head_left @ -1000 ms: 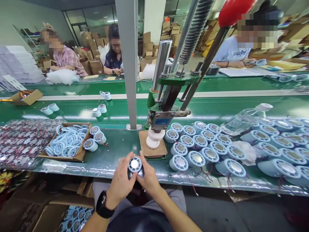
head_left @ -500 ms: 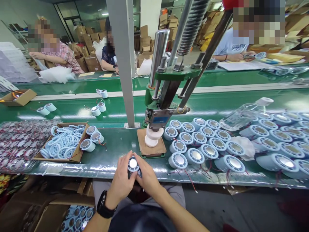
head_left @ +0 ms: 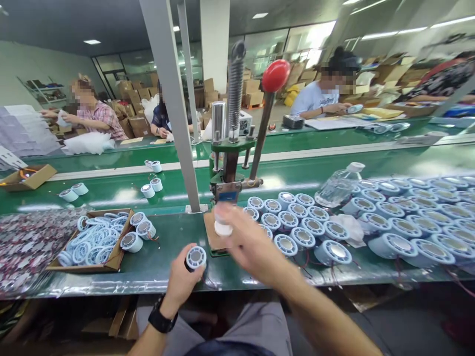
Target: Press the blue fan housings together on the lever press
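Note:
My left hand (head_left: 184, 277) is closed around a light-blue round housing (head_left: 196, 258) with a slotted rim and a grey metal centre, held tilted up over the bench's front edge. A thin wire trails below it. To the right, my right hand (head_left: 247, 242) is blurred by motion, its fingers stretched out and thumb apart. It passes in front of the white round block (head_left: 223, 228) under the hand press (head_left: 229, 168); whether it touches the block I cannot tell. A brown pad (head_left: 211, 235) lies beneath the block. The press's lever ends in a red knob (head_left: 276, 75).
Many similar housings (head_left: 336, 251) with wires stand at right, by a clear plastic bottle (head_left: 339, 185). A carton of light-blue rings (head_left: 122, 242) sits left, beside several housings (head_left: 131, 242) and a pile of wired parts (head_left: 33, 242). A grey post (head_left: 174, 109) rises behind. Co-workers sit across.
My right hand has let go of the housing and moved up and right towards the press. My left hand keeps the housing alone. The view has tilted up, showing the red knob.

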`<state>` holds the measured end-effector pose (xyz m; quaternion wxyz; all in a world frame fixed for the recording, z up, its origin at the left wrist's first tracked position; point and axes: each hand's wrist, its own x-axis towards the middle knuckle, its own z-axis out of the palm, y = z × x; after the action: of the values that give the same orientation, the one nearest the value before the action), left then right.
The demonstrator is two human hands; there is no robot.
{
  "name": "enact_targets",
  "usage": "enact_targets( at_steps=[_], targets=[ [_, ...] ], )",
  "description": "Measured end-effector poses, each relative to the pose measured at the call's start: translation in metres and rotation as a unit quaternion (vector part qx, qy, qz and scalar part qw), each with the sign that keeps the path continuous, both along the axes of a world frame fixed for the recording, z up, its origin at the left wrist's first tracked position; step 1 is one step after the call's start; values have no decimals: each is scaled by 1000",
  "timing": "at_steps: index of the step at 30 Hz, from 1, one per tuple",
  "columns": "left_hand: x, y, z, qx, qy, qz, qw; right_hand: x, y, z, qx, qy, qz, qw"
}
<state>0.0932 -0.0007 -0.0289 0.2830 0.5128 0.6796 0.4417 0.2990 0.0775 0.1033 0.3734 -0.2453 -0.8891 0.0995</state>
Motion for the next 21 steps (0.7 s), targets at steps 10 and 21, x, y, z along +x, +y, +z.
enact_targets(
  at_steps=[10,21],
  targets=[
    [29,100,40,73,-126,-124,982,-18,151,192,47,257,-174,949],
    [18,105,19,85,-184,-211,956,5,96,167,28,282,-188,940]
  ],
)
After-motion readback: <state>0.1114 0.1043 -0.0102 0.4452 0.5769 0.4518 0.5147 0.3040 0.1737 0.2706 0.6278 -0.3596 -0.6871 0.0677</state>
